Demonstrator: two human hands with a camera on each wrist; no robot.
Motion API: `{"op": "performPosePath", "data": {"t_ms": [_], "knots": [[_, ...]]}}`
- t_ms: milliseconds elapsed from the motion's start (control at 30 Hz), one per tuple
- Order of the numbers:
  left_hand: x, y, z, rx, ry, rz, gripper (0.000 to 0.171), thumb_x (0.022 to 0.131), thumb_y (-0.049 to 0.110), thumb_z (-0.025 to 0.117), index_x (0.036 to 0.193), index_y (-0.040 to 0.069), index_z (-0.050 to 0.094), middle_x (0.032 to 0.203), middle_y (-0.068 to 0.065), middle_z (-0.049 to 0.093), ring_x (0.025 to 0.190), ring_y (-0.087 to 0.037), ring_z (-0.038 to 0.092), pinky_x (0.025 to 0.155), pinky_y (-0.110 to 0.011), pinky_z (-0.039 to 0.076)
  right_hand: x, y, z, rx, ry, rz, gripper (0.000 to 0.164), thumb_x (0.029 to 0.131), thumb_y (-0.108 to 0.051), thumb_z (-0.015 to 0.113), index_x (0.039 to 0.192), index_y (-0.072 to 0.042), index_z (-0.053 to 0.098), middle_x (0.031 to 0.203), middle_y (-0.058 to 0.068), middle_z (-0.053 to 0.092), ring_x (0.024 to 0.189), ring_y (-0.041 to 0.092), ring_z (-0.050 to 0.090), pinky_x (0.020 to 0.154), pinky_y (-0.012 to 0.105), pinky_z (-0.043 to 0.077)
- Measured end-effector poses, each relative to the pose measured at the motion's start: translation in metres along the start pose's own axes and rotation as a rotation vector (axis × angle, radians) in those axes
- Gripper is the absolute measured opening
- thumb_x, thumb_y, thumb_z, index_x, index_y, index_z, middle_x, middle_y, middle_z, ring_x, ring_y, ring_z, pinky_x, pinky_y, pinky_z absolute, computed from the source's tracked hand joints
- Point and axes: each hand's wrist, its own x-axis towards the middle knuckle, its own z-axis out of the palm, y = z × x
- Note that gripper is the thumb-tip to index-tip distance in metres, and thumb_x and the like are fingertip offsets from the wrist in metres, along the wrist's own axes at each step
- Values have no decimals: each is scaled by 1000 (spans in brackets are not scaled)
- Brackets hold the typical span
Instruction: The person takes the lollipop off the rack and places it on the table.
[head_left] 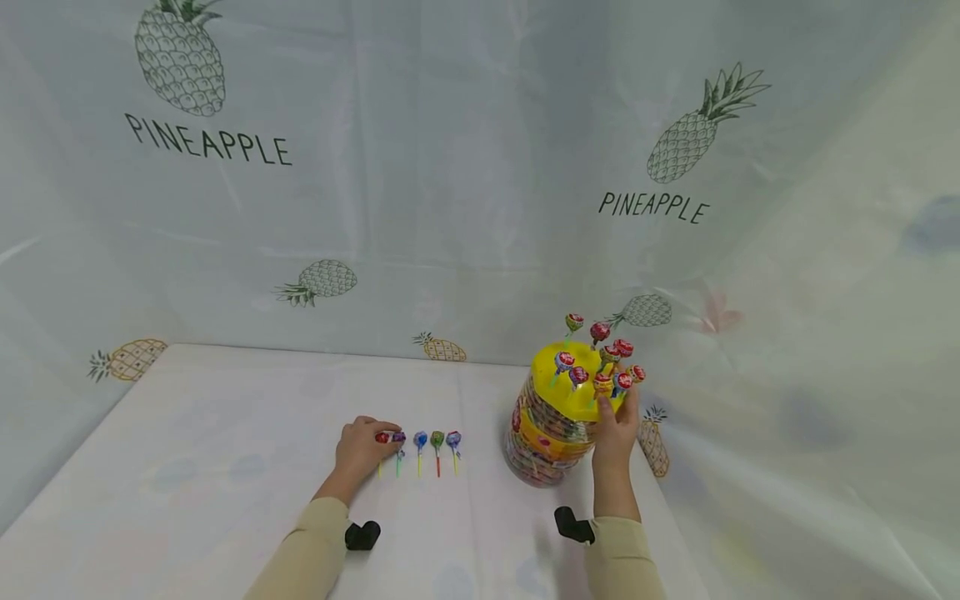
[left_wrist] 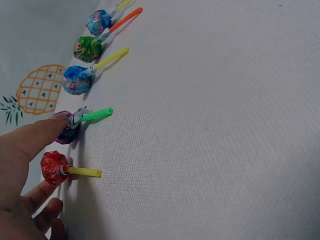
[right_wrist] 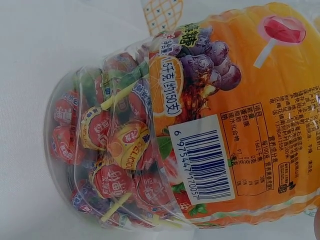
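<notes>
My left hand (head_left: 362, 450) is at the left end of a row of lollipops on the table. In the left wrist view its thumb touches a purple-wrapped lollipop (left_wrist: 67, 131) with a green stick; its fingers reach behind a red lollipop (left_wrist: 54, 167) with a yellow stick. At the right stands a clear jar (head_left: 542, 454) with a yellow lid (head_left: 551, 379); several lollipops stand upright in the lid. My right hand (head_left: 617, 437) reaches up to the lid's right edge, thumb just below a yellow-and-red lollipop (head_left: 602, 384). I cannot tell whether it grips a stick there.
Beside the left hand, a blue lollipop (head_left: 421, 439), a green lollipop (head_left: 437, 438) and another blue lollipop (head_left: 453, 439) lie in line, sticks towards me. More wrapped lollipops (right_wrist: 112, 180) fill the jar. A pineapple-print curtain (head_left: 450, 167) hangs behind the white table (head_left: 225, 467).
</notes>
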Motion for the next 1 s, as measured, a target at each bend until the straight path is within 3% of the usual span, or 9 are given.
{"op": "performPosePath", "data": {"t_ms": [533, 1000], "knots": [[-1, 5, 3, -5, 23, 4, 22, 83, 28, 78, 103, 20, 76, 124, -22, 55, 110, -46, 48, 85, -60, 41, -1, -6, 5, 49, -6, -45, 57, 97, -23, 62, 149, -14, 39, 143, 2, 45, 131, 19, 41, 101, 20, 40], [-1, 3, 4, -4, 28, 7, 24, 85, 26, 77, 107, 17, 75, 121, -24, 56, 108, -45, 51, 84, -59, 43, -1, -6, 5, 43, -7, -46, 53, 97, -25, 62, 147, -25, 44, 144, -1, 46, 131, 18, 43, 99, 20, 41]]}}
